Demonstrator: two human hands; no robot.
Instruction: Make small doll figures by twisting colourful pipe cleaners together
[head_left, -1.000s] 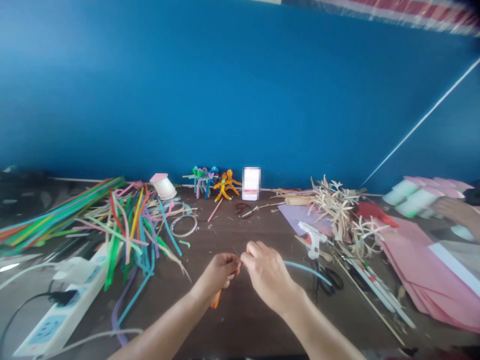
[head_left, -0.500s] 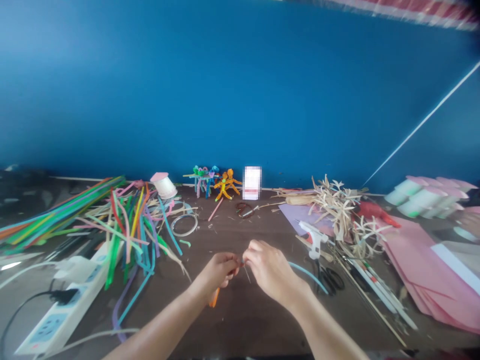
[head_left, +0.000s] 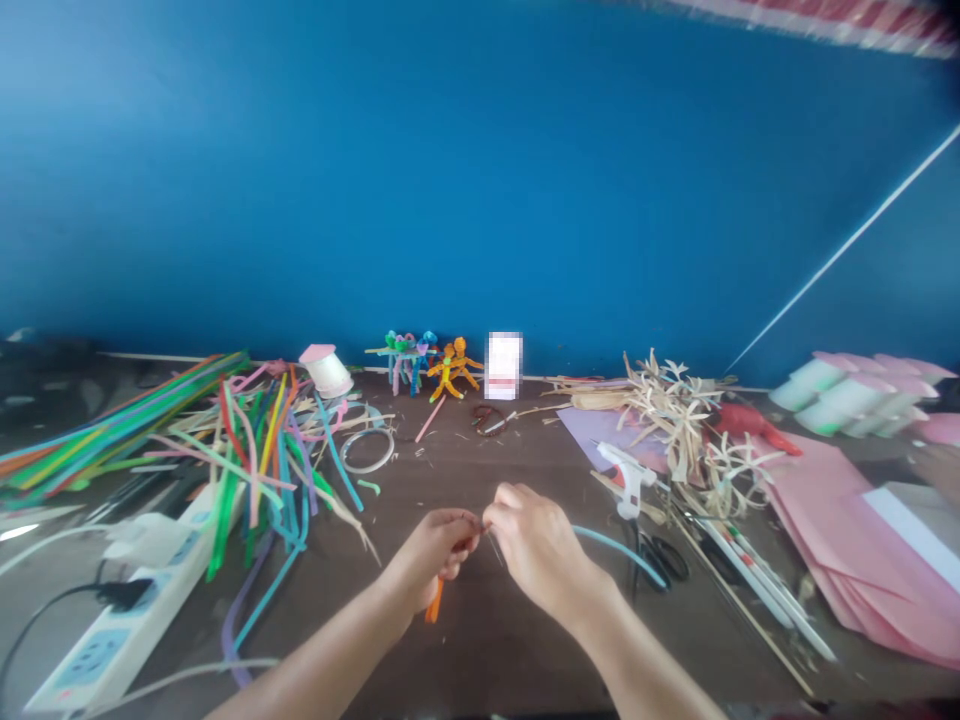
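Observation:
My left hand (head_left: pixel 442 545) is closed around an orange pipe cleaner (head_left: pixel 433 604), whose folded end hangs below the palm. My right hand (head_left: pixel 529 525) is closed in a pinch, its fingertips meeting those of the left. From behind the right hand a light blue pipe cleaner (head_left: pixel 619 548) curves out over the table; it seems to run into that hand's grip. A thin pale strand sticks down below the right fingertips. What lies between the fingertips is mostly hidden.
Many coloured pipe cleaners (head_left: pixel 255 440) lie left, beside a power strip (head_left: pixel 97 650). Small pipe-cleaner figures (head_left: pixel 450 372) stand at the wall. Rightward are a glue gun (head_left: pixel 626 475), scissors (head_left: pixel 664 560), pale paper-like flowers (head_left: pixel 679 420), pink sheets (head_left: pixel 832 540) and paper cups (head_left: pixel 847 395).
Both hands stay together in nearly the same spot, with a slight shift of the fingers. The blue pipe cleaner's free end has swung a little to the right.

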